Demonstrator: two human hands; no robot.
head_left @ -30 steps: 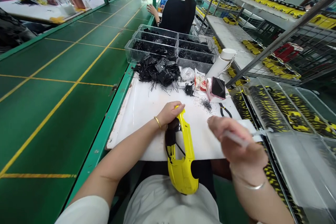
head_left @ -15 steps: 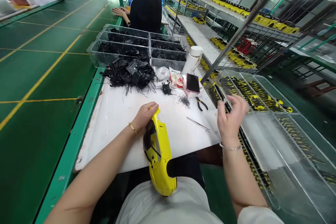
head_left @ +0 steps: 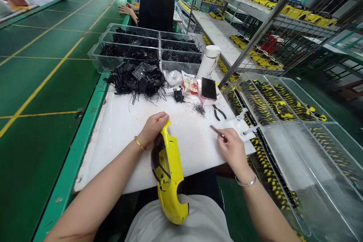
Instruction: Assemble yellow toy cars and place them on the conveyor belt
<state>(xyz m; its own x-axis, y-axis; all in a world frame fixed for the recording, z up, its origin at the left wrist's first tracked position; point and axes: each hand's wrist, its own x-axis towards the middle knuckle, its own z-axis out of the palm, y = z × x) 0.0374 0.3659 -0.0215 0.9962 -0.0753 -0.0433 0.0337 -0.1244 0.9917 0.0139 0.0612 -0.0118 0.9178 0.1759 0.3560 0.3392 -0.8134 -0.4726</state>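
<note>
A yellow car body shell (head_left: 175,162) with dark window parts is tilted on its side, its near end against my shirt. My left hand (head_left: 155,127) grips its far end, fingers wrapped round it. On the right of the white table (head_left: 113,151), my right hand (head_left: 231,145) is closed on the tweezers (head_left: 216,130), whose tips point up and left. Beyond it are black-handled pliers (head_left: 219,113) and a scatter of tiny black pieces (head_left: 199,109).
Clear bins (head_left: 98,58) of black wired parts stand at the back, with a heap (head_left: 137,79) before them. A white bottle (head_left: 208,62) and a phone (head_left: 208,89) are nearby. Trays (head_left: 292,121) of yellow-black parts lie right. A person (head_left: 155,3) sits beyond.
My right hand has come down and left from above the table's right edge and taken hold of the tweezers. My left hand still holds the shell, which has shifted slightly left and down in view.
</note>
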